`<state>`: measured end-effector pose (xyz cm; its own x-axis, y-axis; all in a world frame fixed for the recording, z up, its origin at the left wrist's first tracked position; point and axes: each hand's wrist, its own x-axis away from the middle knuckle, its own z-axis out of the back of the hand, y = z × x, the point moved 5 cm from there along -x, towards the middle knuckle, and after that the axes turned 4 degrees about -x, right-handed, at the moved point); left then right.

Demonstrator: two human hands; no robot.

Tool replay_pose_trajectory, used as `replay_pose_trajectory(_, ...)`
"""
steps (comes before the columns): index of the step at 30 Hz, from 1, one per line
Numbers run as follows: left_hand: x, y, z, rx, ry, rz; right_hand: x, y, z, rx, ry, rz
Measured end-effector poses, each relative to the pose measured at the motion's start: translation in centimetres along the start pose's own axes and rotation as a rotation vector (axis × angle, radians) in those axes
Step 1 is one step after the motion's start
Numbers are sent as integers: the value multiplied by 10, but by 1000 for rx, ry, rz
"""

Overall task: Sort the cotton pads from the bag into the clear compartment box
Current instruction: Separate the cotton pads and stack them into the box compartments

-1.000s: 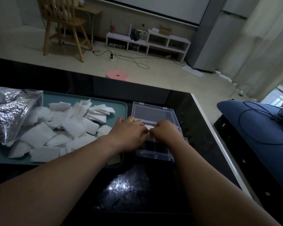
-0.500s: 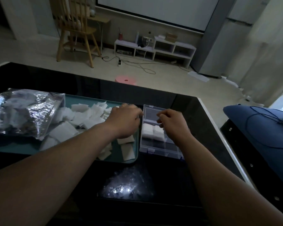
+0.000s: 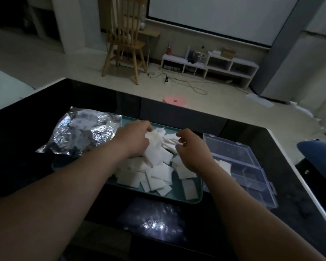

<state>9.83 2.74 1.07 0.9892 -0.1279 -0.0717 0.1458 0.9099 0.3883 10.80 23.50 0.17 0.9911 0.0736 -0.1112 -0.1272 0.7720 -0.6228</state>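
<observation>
A heap of white square cotton pads lies on a teal tray. A crinkled silver bag rests on the tray's left end, with pads showing inside. The clear compartment box stands open to the right of the tray, with a few pads in a near-left compartment. My left hand is over the heap, its fingers curled around a pad at the top. My right hand hovers over the heap's right side with fingers curled, pinching the edge of a pad.
The tray and box sit on a glossy black table whose white right edge runs diagonally. A blue cushion lies past that edge. Beyond the table are a pink stool, a wooden chair and a low white shelf.
Both hands have left the compartment box and moved left onto the pad heap on the tray. The camera view has shifted, so the box now sits further right.
</observation>
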Motion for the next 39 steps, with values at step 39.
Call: replay_pose_trajectory(39, 32, 74, -31, 1054, -301, 231, 52, -7, 20, -629, -158, -168)
